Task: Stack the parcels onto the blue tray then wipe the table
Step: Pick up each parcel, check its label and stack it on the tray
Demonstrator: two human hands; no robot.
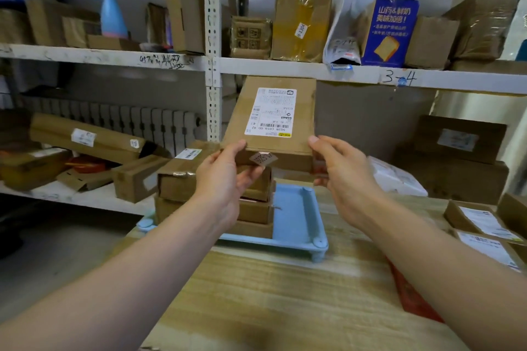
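- A flat cardboard parcel (271, 117) with a white shipping label (272, 112) on its top face is being held above the stack, gripped at its near corners by both hands.
- The left hand (225, 177) is being pressed against the parcel's near-left corner, thumb on top and fingers curled beneath.
- The right hand (342, 171) is being clamped on the near-right corner, thumb lying on the top edge, fingers tucked under the box.
- The parcel is being kept roughly level, its far end reaching toward the shelf rail (313, 71).
- A stack of smaller parcels (253, 208) is being carried on the blue tray (296, 219), crowded to the tray's left half; whether the held parcel is touching the top of that stack cannot be told.
- The blue tray is being borne on the wooden desk (271, 293), near its far left corner.
- Two more labelled parcels (484, 228) are lying at the desk's right edge, well apart from the tray.
- A red flat item (410, 296) is being partly hidden beneath the right forearm.
- A white padded bag (396, 177) is lying behind the right hand.
- Boxes, a blue carton (390, 31) and a blue spray bottle (112, 14) are being stored on the upper shelf behind.
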